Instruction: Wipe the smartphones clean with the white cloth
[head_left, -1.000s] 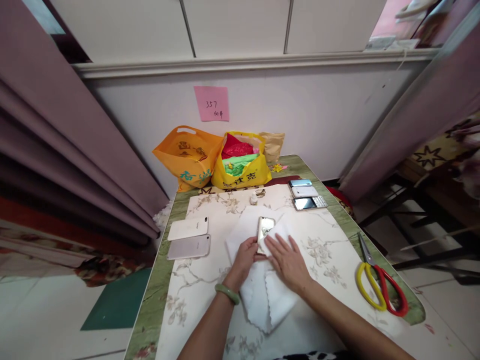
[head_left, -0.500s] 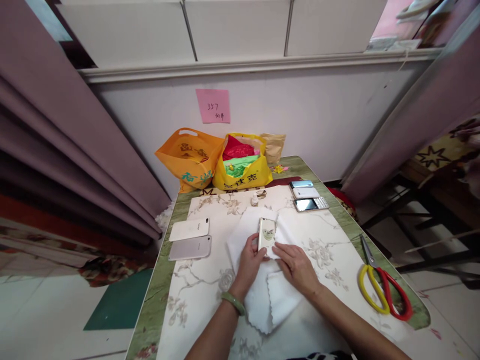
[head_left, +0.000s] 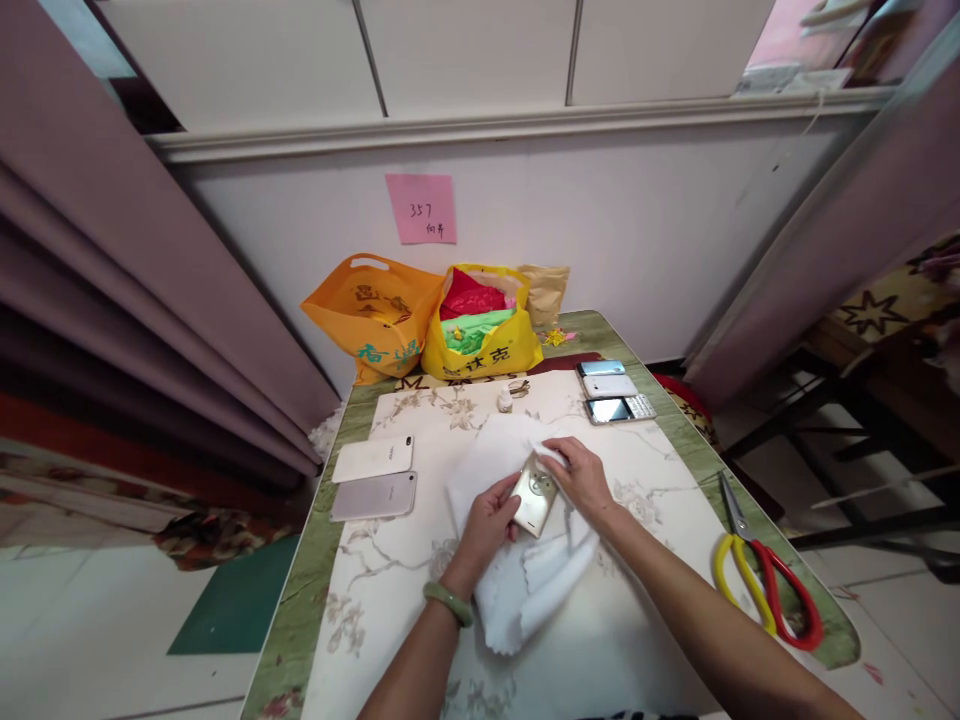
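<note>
The gold phone point(head_left: 534, 494) is clamped in the left hand point(head_left: 489, 520), tilted up-right toward the right hand point(head_left: 581, 478) pinching the white cloth point(head_left: 525, 585)

Soft even daylight, perhaps from above, faint shadows, strong wide-angle bending at edges, centre sharp

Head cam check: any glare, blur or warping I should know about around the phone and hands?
Head view: even, soft light with only faint shadows; the gold phone in the left hand shows a mild sheen, no harsh glare; right hand and white cloth look sharp; wide-lens warping bends the curtains and table edge.
</note>
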